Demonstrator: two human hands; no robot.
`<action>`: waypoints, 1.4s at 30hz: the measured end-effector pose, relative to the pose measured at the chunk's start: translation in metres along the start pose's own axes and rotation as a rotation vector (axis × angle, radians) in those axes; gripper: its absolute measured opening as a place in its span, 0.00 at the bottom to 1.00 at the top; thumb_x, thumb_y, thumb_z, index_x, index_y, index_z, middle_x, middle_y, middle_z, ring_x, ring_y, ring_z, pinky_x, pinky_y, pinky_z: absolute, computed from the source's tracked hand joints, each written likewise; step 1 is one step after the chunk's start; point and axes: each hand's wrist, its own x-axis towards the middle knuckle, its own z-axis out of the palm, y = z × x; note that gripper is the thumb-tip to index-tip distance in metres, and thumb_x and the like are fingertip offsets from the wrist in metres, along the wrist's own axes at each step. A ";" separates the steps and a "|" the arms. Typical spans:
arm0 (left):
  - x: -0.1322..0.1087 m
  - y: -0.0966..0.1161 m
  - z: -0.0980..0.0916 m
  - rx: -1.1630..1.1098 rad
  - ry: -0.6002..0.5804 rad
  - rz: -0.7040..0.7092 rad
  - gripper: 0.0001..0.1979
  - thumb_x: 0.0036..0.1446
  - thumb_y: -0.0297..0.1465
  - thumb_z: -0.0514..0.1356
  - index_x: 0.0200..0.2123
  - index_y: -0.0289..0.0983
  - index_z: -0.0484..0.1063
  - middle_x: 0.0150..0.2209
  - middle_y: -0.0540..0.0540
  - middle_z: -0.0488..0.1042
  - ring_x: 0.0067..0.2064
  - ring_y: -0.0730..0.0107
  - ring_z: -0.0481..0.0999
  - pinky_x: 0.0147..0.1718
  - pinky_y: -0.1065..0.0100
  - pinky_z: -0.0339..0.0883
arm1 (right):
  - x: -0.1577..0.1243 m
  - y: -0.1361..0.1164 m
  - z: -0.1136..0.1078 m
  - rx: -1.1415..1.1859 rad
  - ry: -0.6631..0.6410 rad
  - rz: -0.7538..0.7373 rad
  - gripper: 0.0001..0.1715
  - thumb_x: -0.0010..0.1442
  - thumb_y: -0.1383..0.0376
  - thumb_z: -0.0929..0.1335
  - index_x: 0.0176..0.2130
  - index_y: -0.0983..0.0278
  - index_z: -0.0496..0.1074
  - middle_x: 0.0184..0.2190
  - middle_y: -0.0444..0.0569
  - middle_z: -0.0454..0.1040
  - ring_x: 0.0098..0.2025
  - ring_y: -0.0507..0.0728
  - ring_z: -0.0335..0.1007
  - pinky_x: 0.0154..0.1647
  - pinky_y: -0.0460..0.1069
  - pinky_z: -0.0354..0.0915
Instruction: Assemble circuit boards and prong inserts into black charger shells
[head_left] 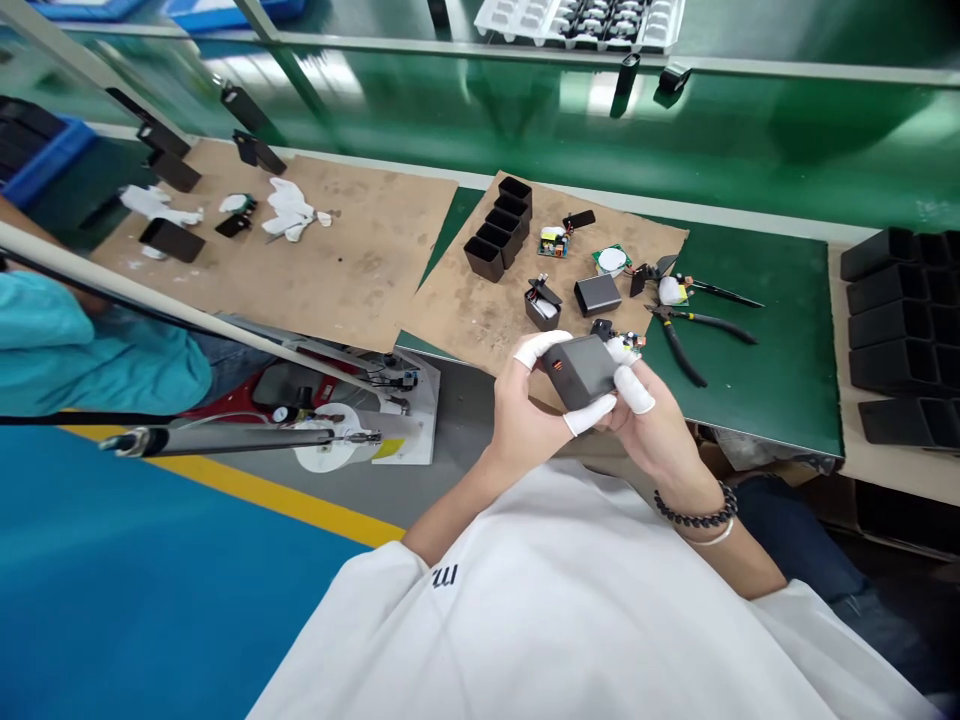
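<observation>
A black plastic housing [580,371] with a small orange detail on its left side is held up in front of my chest. My left hand [523,410], white finger cots on its tips, grips it from the left and below. From the right, the cotted fingertips of my right hand [654,425] close on its other end. Small electronic parts [630,341] show just beyond those fingers; whether they are held or lie on the bench cannot be made out. Behind the housing are another black housing [598,294] and one with wires and white parts inside [542,304].
Black housings [484,258] stand in a row on the cardboard [465,300]. Circuit boards [553,241], pliers [679,330] and a pointed tool [726,293] lie near. More housings [892,320] are stacked right. A co-worker's teal sleeve [97,345] is left, beside a metal arm [247,440].
</observation>
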 end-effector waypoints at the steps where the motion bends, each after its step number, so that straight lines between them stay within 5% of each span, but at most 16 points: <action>1: 0.002 0.003 0.000 -0.021 0.001 -0.043 0.27 0.48 0.38 0.74 0.49 0.38 0.71 0.46 0.45 0.78 0.48 0.63 0.79 0.48 0.64 0.74 | -0.001 -0.003 -0.001 -0.040 0.027 -0.044 0.33 0.49 0.43 0.79 0.48 0.54 0.74 0.33 0.41 0.79 0.23 0.50 0.71 0.23 0.46 0.73; 4: 0.004 0.009 0.001 -0.058 0.001 -0.144 0.26 0.45 0.35 0.75 0.45 0.38 0.70 0.43 0.47 0.78 0.46 0.64 0.79 0.47 0.64 0.73 | 0.003 -0.010 -0.007 -0.133 0.033 -0.091 0.37 0.52 0.40 0.77 0.55 0.51 0.72 0.35 0.42 0.79 0.21 0.50 0.69 0.18 0.47 0.70; 9: 0.003 0.014 0.003 -0.054 -0.001 -0.205 0.26 0.45 0.36 0.75 0.45 0.38 0.71 0.44 0.45 0.77 0.48 0.61 0.77 0.51 0.62 0.71 | 0.020 -0.018 -0.021 -0.230 -0.153 0.059 0.28 0.51 0.46 0.78 0.45 0.58 0.77 0.23 0.40 0.73 0.20 0.51 0.69 0.19 0.47 0.71; 12: 0.002 0.016 0.002 -0.100 -0.015 -0.239 0.26 0.45 0.37 0.75 0.45 0.38 0.71 0.45 0.45 0.77 0.49 0.59 0.77 0.51 0.62 0.71 | 0.023 -0.019 -0.029 -0.252 -0.185 0.080 0.27 0.49 0.48 0.79 0.44 0.58 0.77 0.27 0.41 0.76 0.20 0.50 0.69 0.22 0.47 0.73; 16: 0.003 0.002 0.000 -0.386 -0.047 -0.436 0.30 0.44 0.44 0.75 0.47 0.39 0.72 0.47 0.44 0.78 0.50 0.57 0.79 0.53 0.59 0.72 | 0.015 -0.023 -0.037 -0.504 -0.137 -0.248 0.21 0.55 0.52 0.78 0.46 0.56 0.78 0.38 0.46 0.81 0.33 0.55 0.77 0.33 0.51 0.78; 21: 0.004 -0.026 -0.001 -0.921 -0.157 -0.917 0.25 0.50 0.53 0.67 0.38 0.39 0.76 0.38 0.43 0.81 0.38 0.59 0.79 0.47 0.53 0.73 | 0.016 -0.016 -0.050 -1.005 -0.115 -0.794 0.11 0.63 0.58 0.74 0.47 0.53 0.80 0.49 0.51 0.82 0.52 0.62 0.79 0.57 0.60 0.75; 26: -0.001 -0.035 -0.001 -1.132 -0.259 -1.176 0.27 0.55 0.56 0.64 0.35 0.36 0.78 0.29 0.44 0.77 0.32 0.65 0.75 0.43 0.57 0.73 | 0.027 0.005 -0.054 -0.785 -0.127 -0.806 0.15 0.65 0.57 0.72 0.52 0.55 0.75 0.54 0.53 0.80 0.57 0.62 0.78 0.58 0.61 0.75; 28: -0.004 -0.038 -0.001 -1.100 -0.268 -1.165 0.27 0.55 0.56 0.65 0.35 0.36 0.78 0.30 0.43 0.78 0.34 0.63 0.76 0.44 0.57 0.73 | 0.026 0.003 -0.051 -0.748 -0.192 -0.771 0.32 0.61 0.54 0.75 0.61 0.55 0.69 0.63 0.56 0.73 0.65 0.65 0.72 0.60 0.61 0.74; 30: -0.005 -0.042 -0.001 -1.050 -0.296 -1.123 0.25 0.52 0.54 0.68 0.35 0.36 0.79 0.31 0.43 0.79 0.36 0.62 0.78 0.45 0.58 0.73 | 0.023 -0.005 -0.045 -0.854 -0.230 -0.759 0.37 0.59 0.54 0.76 0.64 0.56 0.67 0.64 0.58 0.73 0.65 0.65 0.72 0.61 0.61 0.73; 34: -0.001 -0.047 -0.002 -1.007 -0.437 -1.077 0.26 0.46 0.52 0.74 0.38 0.37 0.81 0.38 0.42 0.83 0.39 0.62 0.81 0.45 0.62 0.72 | 0.030 -0.034 -0.035 -1.094 -0.307 -0.738 0.20 0.61 0.61 0.75 0.52 0.59 0.78 0.46 0.51 0.84 0.46 0.60 0.82 0.50 0.54 0.77; 36: 0.002 -0.044 -0.005 -0.972 -0.512 -1.033 0.25 0.50 0.51 0.72 0.43 0.38 0.82 0.46 0.39 0.84 0.42 0.60 0.82 0.45 0.62 0.72 | 0.050 -0.057 -0.036 -1.151 -0.321 -0.740 0.21 0.59 0.61 0.76 0.52 0.61 0.79 0.46 0.50 0.85 0.45 0.60 0.82 0.49 0.54 0.76; 38: 0.005 -0.040 -0.008 -0.897 -0.529 -0.953 0.25 0.54 0.48 0.70 0.49 0.38 0.82 0.51 0.37 0.83 0.44 0.58 0.82 0.46 0.60 0.71 | 0.083 -0.089 -0.043 -1.245 -0.199 -0.741 0.24 0.57 0.61 0.77 0.53 0.61 0.80 0.48 0.50 0.84 0.49 0.62 0.81 0.54 0.56 0.74; 42: 0.004 -0.038 -0.019 -0.647 -0.376 -0.800 0.23 0.51 0.41 0.73 0.49 0.37 0.82 0.45 0.39 0.85 0.43 0.60 0.83 0.50 0.60 0.71 | 0.175 -0.167 -0.071 -1.452 0.342 -0.646 0.26 0.53 0.68 0.77 0.52 0.70 0.79 0.52 0.59 0.82 0.55 0.66 0.77 0.61 0.59 0.69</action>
